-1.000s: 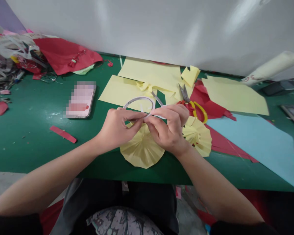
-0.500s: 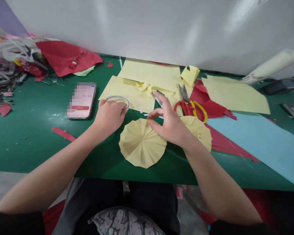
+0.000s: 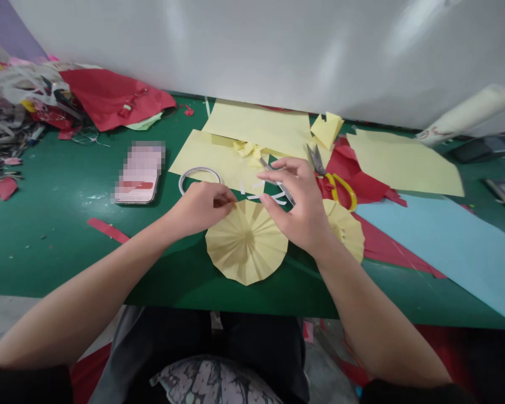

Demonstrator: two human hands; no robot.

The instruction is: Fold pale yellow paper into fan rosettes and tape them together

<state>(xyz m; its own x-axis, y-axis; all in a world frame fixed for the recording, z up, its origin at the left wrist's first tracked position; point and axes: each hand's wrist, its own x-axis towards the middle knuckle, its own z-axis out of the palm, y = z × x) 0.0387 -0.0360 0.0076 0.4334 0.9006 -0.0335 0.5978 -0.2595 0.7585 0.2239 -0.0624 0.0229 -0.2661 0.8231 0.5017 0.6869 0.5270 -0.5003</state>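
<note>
A pleated pale-yellow paper rosette [image 3: 247, 247] lies at the table's front edge. At its upper left rim, my left hand [image 3: 202, 207] has thumb and fingers pinched together on the paper. My right hand [image 3: 298, 205] hovers over the upper right side, fingers and thumb apart and nothing between them. A second yellow rosette [image 3: 347, 230] is partly covered by my right hand and wrist. Just behind my left hand lies a thin ring of tape [image 3: 199, 169]. Small white strips [image 3: 278, 196] and a slim grey tool [image 3: 266, 164], partly hidden, lie by my right fingers.
Yellow sheets [image 3: 256, 123] lie at the back, with scissors [image 3: 340, 189] on red paper scraps right of my right hand. A light-blue sheet [image 3: 441, 230] covers the right side. A phone [image 3: 138, 174] lies at left, before a heap of scraps [image 3: 21, 112].
My left hand has left the tape ring and come right and down to the rosette's rim. My right fingers have lifted off the rosette's top edge and spread. The rosette has tilted slightly.
</note>
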